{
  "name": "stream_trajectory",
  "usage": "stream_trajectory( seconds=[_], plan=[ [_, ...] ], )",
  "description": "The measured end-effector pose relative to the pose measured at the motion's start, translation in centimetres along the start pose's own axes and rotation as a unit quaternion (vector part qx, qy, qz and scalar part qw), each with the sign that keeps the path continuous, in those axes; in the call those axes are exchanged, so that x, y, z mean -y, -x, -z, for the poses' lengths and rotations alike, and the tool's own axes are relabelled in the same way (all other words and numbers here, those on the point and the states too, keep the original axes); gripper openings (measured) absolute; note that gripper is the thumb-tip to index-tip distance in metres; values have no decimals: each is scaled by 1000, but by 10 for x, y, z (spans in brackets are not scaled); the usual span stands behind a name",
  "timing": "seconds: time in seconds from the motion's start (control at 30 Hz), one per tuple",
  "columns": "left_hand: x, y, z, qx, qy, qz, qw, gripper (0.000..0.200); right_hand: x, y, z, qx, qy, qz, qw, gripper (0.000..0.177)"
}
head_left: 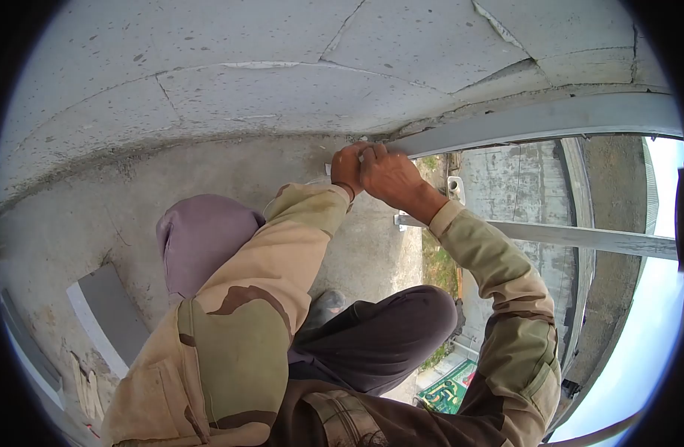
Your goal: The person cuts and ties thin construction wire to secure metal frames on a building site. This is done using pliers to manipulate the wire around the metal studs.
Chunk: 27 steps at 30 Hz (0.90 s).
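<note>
Both hands met at the left end of the long grey metal rail (551, 119), where that rail ran into the cracked pale concrete wall (267, 74). The left hand (347, 168) was clenched tight just left of the rail's end, knuckles up. The right hand (390, 176) lay just under the end, its fingers (373, 153) bent over the end and touching it. A small white piece (361, 156) showed between the two hands. Whether either hand actually gripped anything could not be told. A thinner grey metal bar (588, 238) ran well below the rail.
</note>
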<state>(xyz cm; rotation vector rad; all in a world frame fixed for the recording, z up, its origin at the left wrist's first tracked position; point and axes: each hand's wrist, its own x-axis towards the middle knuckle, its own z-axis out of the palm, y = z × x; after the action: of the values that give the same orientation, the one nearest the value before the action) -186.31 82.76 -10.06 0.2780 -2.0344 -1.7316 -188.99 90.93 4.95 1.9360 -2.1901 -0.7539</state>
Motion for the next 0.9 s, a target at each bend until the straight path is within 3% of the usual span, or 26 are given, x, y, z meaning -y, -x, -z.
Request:
stream_trajectory(
  seconds=[0.07, 0.13, 0.37, 0.5, 0.57, 0.63, 0.73, 0.9],
  plan=[
    [1, 0, -3, 20, 18, 61, 998, 32, -7, -14, 6, 31, 8, -1, 999, 14],
    [3, 0, -6, 25, 68, 92, 993, 32, -18, -28, 17, 168, -49, -27, 984, 16],
    [9, 2, -19, 29, 300, 228, 926, 39, -18, -45, 26, 239, -132, -151, 950, 19],
    [-5, 1, -7, 27, 312, 220, 924, 39, -17, -48, 20, 191, -119, -174, 959, 19],
    [-11, -1, 0, 47, 204, 220, 953, 39, -17, -51, 20, 178, -121, -187, 958, 20],
    [-13, -1, 3, 47, 187, 222, 956, 40, -16, -54, 20, 149, -108, -222, 957, 20],
    [-16, 1, 6, 48, 158, 207, 964, 42, -18, -63, 24, 212, -142, -268, 929, 25],
    [-18, 5, 13, 73, 142, 162, 974, 39, -17, -70, 29, 236, -128, -280, 922, 28]
  ],
)
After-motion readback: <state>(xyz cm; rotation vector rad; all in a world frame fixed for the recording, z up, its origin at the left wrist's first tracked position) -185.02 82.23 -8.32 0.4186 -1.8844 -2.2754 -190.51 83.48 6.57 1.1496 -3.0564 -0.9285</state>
